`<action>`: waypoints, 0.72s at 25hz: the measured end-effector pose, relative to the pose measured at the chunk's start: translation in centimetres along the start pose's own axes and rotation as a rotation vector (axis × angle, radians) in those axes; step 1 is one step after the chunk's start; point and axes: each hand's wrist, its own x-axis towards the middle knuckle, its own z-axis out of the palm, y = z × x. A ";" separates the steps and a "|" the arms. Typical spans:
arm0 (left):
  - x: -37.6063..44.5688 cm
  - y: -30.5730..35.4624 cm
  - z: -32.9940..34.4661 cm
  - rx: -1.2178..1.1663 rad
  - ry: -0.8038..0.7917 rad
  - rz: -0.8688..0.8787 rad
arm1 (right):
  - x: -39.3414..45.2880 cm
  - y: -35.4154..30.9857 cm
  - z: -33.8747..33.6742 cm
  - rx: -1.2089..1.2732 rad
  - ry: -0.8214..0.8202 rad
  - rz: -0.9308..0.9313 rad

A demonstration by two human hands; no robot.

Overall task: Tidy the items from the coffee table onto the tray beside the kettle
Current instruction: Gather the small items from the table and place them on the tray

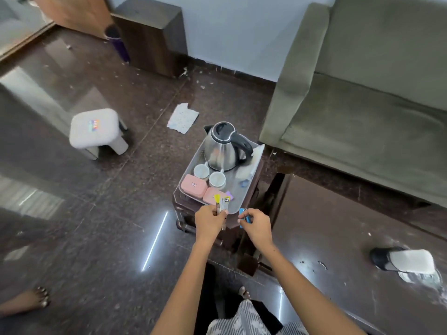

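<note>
A grey tray (244, 194) sits on a small dark side table, holding a steel kettle (223, 147), two white cups (202, 170), two pink boxes (193, 186) and a purple scrap. My left hand (209, 222) hovers over the tray's near edge, closed on a bundle of small items (223, 204) with yellow and silver ends. My right hand (257, 224) is just right of it, pinching a small blue item (242, 212) near the tray's near right corner. The dark coffee table (338, 238) lies to the right.
A black and white object (406, 261) lies on the coffee table's right part. An olive sofa (362, 105) stands behind it. A white stool (96, 131) and a paper scrap (182, 118) are on the floor to the left. A bare foot (36, 299) shows at lower left.
</note>
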 end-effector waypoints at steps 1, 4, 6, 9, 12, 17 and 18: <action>0.8 -0.2 -0.6 -0.003 0.002 -0.015 | 1.0 -0.4 0.6 -0.033 -0.009 0.007; 3.7 -0.7 -2.3 0.021 -0.036 -0.038 | 4.9 -1.7 2.3 -0.131 -0.021 0.046; 5.4 -0.7 -3.1 0.029 -0.053 -0.031 | 7.0 -2.6 2.8 -0.203 -0.034 0.117; 8.2 -0.5 -4.5 0.000 -0.076 -0.046 | 10.8 -3.3 3.9 -0.340 -0.081 0.175; 10.4 -0.9 -4.8 0.010 -0.132 -0.019 | 14.1 -3.3 5.1 -0.508 -0.190 0.139; 12.6 -1.6 -4.4 0.013 -0.212 0.014 | 17.2 -2.2 6.9 -0.650 -0.329 0.129; 12.9 -1.7 -4.3 0.019 -0.221 0.014 | 17.3 -2.2 7.0 -0.660 -0.340 0.121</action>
